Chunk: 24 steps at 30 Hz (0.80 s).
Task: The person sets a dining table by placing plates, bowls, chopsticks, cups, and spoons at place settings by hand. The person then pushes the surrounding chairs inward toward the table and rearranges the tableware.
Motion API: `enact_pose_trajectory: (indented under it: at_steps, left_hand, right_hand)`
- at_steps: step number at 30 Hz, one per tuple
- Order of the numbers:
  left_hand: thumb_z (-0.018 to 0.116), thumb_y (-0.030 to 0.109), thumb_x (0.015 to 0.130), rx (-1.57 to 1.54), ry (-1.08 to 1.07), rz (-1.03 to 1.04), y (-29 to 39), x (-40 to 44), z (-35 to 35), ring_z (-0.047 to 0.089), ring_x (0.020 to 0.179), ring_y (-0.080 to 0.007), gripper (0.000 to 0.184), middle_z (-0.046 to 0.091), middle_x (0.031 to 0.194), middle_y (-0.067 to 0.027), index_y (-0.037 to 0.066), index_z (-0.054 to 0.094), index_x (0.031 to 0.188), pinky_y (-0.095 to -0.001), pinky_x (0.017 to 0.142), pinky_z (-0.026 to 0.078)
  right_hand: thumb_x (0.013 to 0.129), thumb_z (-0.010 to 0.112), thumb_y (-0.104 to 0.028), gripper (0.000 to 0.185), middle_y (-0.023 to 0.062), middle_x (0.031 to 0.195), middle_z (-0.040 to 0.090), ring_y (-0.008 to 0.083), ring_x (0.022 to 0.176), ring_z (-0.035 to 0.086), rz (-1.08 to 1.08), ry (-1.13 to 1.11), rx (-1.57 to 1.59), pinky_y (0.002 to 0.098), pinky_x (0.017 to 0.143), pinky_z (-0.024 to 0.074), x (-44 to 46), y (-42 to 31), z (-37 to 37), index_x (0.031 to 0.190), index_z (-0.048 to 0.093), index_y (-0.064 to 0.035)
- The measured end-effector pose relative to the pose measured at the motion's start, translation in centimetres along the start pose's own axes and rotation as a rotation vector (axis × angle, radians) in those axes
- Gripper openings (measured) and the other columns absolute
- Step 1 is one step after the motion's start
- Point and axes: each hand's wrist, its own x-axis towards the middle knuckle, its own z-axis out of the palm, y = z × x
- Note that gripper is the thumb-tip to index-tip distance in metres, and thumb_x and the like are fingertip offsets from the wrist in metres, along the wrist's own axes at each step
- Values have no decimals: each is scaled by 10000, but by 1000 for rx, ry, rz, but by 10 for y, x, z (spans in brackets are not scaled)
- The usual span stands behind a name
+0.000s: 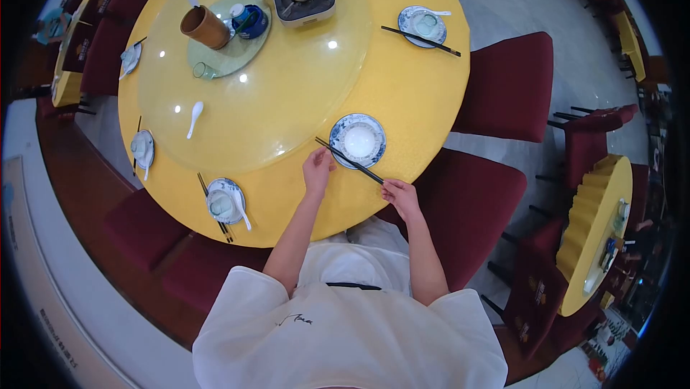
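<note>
Black chopsticks [350, 161] lie slantwise along the lower left edge of a blue-and-white plate [336, 139], which holds a small white bowl [359, 142]. My right hand [401, 198] has its fingers closed on the lower right end of the chopsticks. Near their upper left end is my left hand [318, 170], with its fingers curled; whether it touches them is hard to tell. Both hands are over the near edge of the round yellow table [316, 209]. A white spoon [195, 119] lies alone on the glass turntable [287, 102].
A gas stove [305, 2], a brown wooden container [205, 28] and a blue pot [249, 22] stand on the table's far side. Other settings surround the rim, one with a plate [226, 200]. Dark red chairs [460, 209] stand close by on the right.
</note>
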Motion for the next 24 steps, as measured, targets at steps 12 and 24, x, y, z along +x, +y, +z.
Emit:
enact_pose_trajectory:
  at_steps: [12,24]
  left_hand:
    - [631,183,979,2,-38,-14,9,14,-6,652,885,-123,315,690,1096,-72,-2,662,1232,-270,653,570]
    - [664,181,949,125,164,271,85,73,-152,672,775,-156,291,697,963,-84,-7,661,1172,-281,675,574]
  right_hand:
    - [974,614,-84,285,142,987,674,218,866,682,28,-81,106,332,802,591,8,-1,5,1207,585,77]
    - [916,645,-171,302,178,853,739,209,780,728,-391,296,-960,325,726,588,-4,-16,-12,1025,703,104]
